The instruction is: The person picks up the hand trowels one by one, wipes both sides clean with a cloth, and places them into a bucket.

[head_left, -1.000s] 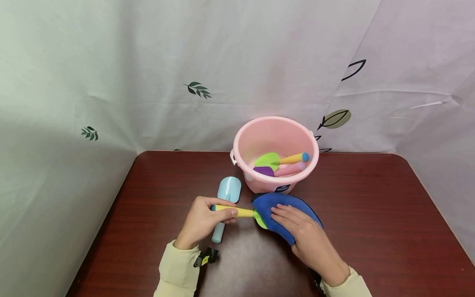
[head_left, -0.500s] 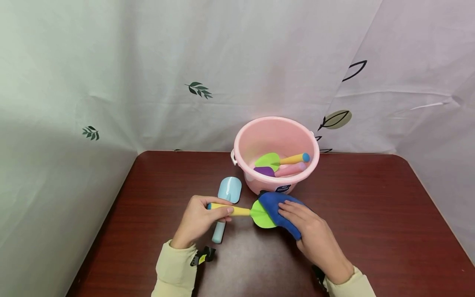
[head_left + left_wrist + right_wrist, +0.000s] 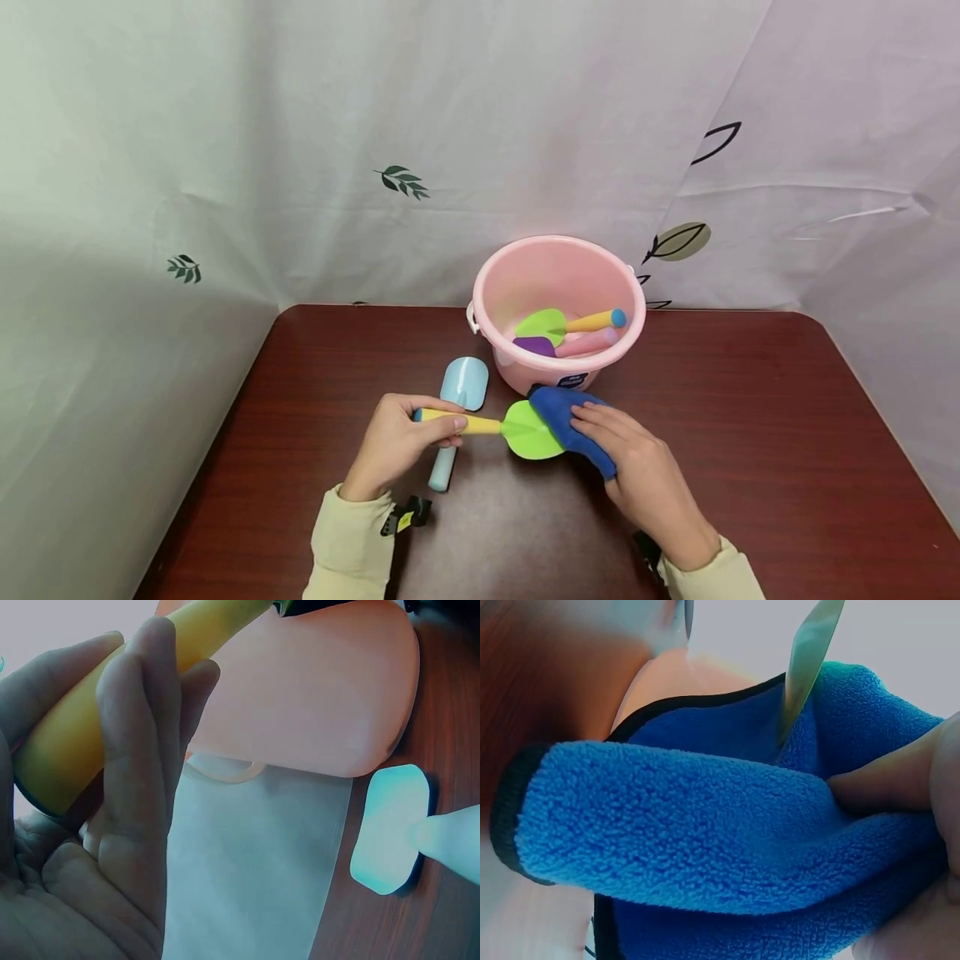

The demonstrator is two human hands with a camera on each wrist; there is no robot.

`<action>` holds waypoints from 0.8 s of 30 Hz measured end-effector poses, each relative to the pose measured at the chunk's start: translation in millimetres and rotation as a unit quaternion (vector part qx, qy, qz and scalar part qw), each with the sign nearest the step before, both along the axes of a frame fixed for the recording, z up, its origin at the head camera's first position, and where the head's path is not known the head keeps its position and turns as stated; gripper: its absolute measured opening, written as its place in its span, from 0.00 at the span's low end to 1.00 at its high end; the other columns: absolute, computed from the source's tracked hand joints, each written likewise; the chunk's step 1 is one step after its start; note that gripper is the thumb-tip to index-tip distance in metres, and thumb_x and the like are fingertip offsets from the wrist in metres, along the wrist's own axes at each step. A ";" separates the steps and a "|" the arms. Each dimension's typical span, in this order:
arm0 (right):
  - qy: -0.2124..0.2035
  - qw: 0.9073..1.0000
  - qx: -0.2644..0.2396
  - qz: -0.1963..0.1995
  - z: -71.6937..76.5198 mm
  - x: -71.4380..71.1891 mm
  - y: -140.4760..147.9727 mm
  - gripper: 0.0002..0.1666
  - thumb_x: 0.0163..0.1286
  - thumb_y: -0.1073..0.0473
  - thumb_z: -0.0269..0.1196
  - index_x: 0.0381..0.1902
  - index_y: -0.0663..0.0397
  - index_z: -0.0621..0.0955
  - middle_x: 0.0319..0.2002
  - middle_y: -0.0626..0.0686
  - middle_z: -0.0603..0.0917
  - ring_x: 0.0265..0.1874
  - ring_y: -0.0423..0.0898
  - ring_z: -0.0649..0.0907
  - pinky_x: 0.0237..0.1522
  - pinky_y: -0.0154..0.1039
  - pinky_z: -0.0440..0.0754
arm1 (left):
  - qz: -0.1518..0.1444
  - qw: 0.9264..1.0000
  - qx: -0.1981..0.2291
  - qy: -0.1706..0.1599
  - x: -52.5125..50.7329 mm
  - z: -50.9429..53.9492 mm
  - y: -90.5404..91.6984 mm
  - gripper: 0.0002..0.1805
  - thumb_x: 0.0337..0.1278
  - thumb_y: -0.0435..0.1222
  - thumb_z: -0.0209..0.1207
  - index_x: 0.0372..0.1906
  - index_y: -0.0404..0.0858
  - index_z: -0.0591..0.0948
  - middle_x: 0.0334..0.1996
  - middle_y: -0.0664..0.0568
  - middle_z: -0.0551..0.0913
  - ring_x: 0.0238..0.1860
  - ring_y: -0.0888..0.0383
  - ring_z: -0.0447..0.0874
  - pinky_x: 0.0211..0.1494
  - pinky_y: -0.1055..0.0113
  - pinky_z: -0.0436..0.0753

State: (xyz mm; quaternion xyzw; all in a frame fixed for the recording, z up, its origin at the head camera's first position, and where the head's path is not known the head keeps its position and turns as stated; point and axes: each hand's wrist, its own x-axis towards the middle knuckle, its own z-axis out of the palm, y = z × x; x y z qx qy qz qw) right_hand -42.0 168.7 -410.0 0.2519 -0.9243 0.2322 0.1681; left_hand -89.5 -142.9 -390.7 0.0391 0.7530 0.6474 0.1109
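My left hand (image 3: 390, 442) pinches the yellow handle (image 3: 480, 425) of a small shovel whose green blade (image 3: 531, 431) points right. In the left wrist view, the fingers of my left hand (image 3: 135, 765) wrap the yellow handle (image 3: 82, 735). My right hand (image 3: 645, 475) holds a blue cloth (image 3: 566, 417) against the blade's right edge. Seen from the right wrist, the folded, black-edged cloth (image 3: 675, 825) lies around the tip of the blade (image 3: 808, 660), with the thumb of my right hand (image 3: 907, 847) pressing into it.
A pink bucket (image 3: 517, 364) stands behind the hands on the brown table (image 3: 750, 433), holding a green shovel (image 3: 551, 322) and a purple one with a pink handle (image 3: 585, 343). A light blue shovel (image 3: 465, 382) lies partly beneath my left hand. Patterned fabric (image 3: 450, 100) hangs behind.
My left hand has shifted slightly left with the shovel, and my right hand slightly right with the cloth. More of the green blade is uncovered.
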 end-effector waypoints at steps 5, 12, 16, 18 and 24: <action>0.010 1.000 0.000 -0.013 0.0 -0.5 2.9 0.39 0.37 0.84 0.60 0.51 0.57 0.87 0.57 0.50 0.84 0.60 0.51 0.80 0.58 0.42 0.79 | 0.009 1.000 -0.003 -0.010 -0.3 1.6 -2.7 0.07 0.50 0.32 0.73 0.36 0.33 0.90 0.25 0.39 0.87 0.26 0.47 0.89 0.34 0.63 0.87; 0.021 0.999 -0.021 -0.029 -0.1 -0.9 6.2 0.38 0.38 0.84 0.59 0.49 0.57 0.87 0.56 0.49 0.85 0.58 0.51 0.81 0.67 0.20 0.58 | 0.005 1.000 -0.010 -0.012 -1.2 3.7 -7.2 0.07 0.52 0.32 0.72 0.36 0.33 0.90 0.26 0.34 0.86 0.25 0.49 0.88 0.31 0.64 0.86; 0.029 0.998 -0.036 -0.039 0.5 -1.9 7.5 0.37 0.39 0.84 0.59 0.49 0.58 0.87 0.55 0.49 0.85 0.57 0.52 0.82 0.67 0.19 0.56 | 0.001 1.000 -0.017 -0.007 -1.2 4.7 -11.2 0.07 0.52 0.32 0.72 0.36 0.33 0.90 0.23 0.37 0.86 0.23 0.49 0.86 0.29 0.65 0.84; 0.038 0.997 -0.044 -0.045 1.0 -2.7 8.3 0.37 0.40 0.85 0.58 0.50 0.59 0.86 0.55 0.50 0.85 0.57 0.52 0.82 0.67 0.19 0.56 | 0.000 1.000 -0.023 -0.005 -1.0 5.1 -12.6 0.08 0.53 0.33 0.72 0.37 0.34 0.90 0.22 0.39 0.86 0.23 0.47 0.86 0.27 0.66 0.83; 0.051 0.994 -0.063 -0.073 2.2 -3.2 10.0 0.35 0.43 0.85 0.59 0.51 0.61 0.85 0.55 0.53 0.85 0.55 0.52 0.82 0.66 0.18 0.55 | 0.001 1.000 -0.024 -0.005 -0.8 5.1 -14.1 0.11 0.53 0.34 0.73 0.40 0.32 0.89 0.21 0.40 0.86 0.22 0.47 0.85 0.23 0.69 0.79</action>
